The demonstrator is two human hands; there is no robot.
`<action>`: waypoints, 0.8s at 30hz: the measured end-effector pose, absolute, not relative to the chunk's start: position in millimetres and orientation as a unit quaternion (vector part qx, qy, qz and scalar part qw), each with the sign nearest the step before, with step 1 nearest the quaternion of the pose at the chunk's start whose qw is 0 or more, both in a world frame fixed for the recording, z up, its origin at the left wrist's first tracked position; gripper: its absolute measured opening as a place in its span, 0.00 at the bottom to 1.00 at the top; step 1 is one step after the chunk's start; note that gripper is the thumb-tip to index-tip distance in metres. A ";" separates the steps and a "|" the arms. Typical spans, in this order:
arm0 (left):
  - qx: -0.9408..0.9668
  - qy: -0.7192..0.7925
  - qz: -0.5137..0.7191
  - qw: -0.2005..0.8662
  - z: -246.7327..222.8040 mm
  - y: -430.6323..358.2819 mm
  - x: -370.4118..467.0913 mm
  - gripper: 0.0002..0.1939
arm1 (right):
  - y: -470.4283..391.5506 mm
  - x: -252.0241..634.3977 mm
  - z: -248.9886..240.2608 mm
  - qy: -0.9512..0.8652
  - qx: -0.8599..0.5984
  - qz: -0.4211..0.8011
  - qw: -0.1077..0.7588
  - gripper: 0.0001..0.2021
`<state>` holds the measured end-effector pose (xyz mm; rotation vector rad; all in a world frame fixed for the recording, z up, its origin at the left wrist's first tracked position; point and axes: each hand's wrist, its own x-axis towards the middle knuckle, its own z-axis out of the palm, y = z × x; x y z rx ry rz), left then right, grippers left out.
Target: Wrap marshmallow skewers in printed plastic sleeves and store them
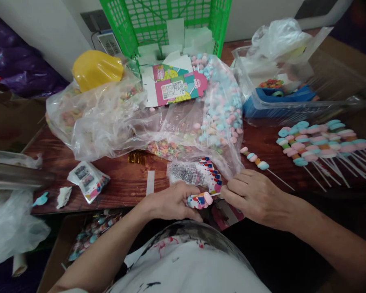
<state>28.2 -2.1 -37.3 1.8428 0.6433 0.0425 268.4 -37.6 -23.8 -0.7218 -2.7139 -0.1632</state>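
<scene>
At the table's front edge, my left hand [175, 201] is closed round a small printed packet [195, 201]. A pink candy [208, 198] shows at the packet's right end, with a white stick coming out of it. My right hand [258, 199] pinches that stick from the right. Just behind my hands lies a fanned stack of printed packets [190, 173]. One candy skewer [253, 158] rests alone beyond my right hand, and a pile of similar skewers [323, 144] lies farther right.
Large clear bags of pink and blue candies [222, 110] and small rings [94, 118] fill the middle, before a green crate [173, 20]. A clear bin [280, 106] stands at the back right. Another packet stack [88, 181] is at left; a box of wrapped candies [93, 234] sits below.
</scene>
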 end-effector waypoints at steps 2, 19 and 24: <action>0.739 0.264 0.003 0.619 -42.1 -0.2 31.8 0.16 | -38.2 268.0 -24.9 -0.954 -0.238 -0.058 0.170 0.12; 0.801 0.365 0.080 0.468 -34.7 -19.4 28.2 0.09 | -48.0 250.1 -37.0 -0.931 -0.346 -0.051 0.104 0.07; 0.634 0.333 0.055 0.696 -41.6 -19.0 22.3 0.15 | -50.2 242.6 -25.4 -0.942 -0.304 -0.015 0.139 0.12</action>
